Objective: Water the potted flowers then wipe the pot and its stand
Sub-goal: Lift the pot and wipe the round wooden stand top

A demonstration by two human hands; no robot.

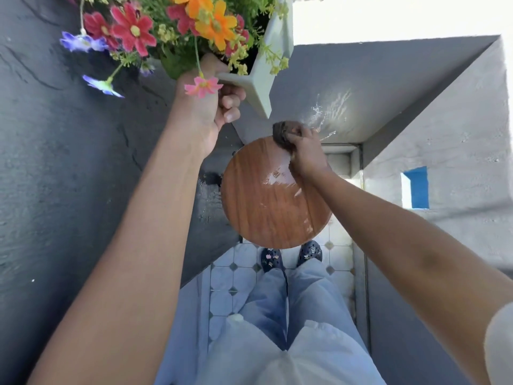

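My left hand (215, 98) grips the lower edge of a pale green square pot (273, 51) and holds it up, lifted off the stand. Red, orange, pink and purple flowers (166, 29) fill the pot and hang over my wrist. Below stands the round wooden stand (266, 201), its top streaked with wet patches. My right hand (304, 150) grips a dark brown cloth (281, 133) and presses it on the stand's far edge.
A dark grey wall (69, 162) runs along the left. A grey ledge (361, 87) with a wet patch lies behind the stand, and a light grey wall (449, 140) rises on the right. My feet stand on white floor tiles (230, 276).
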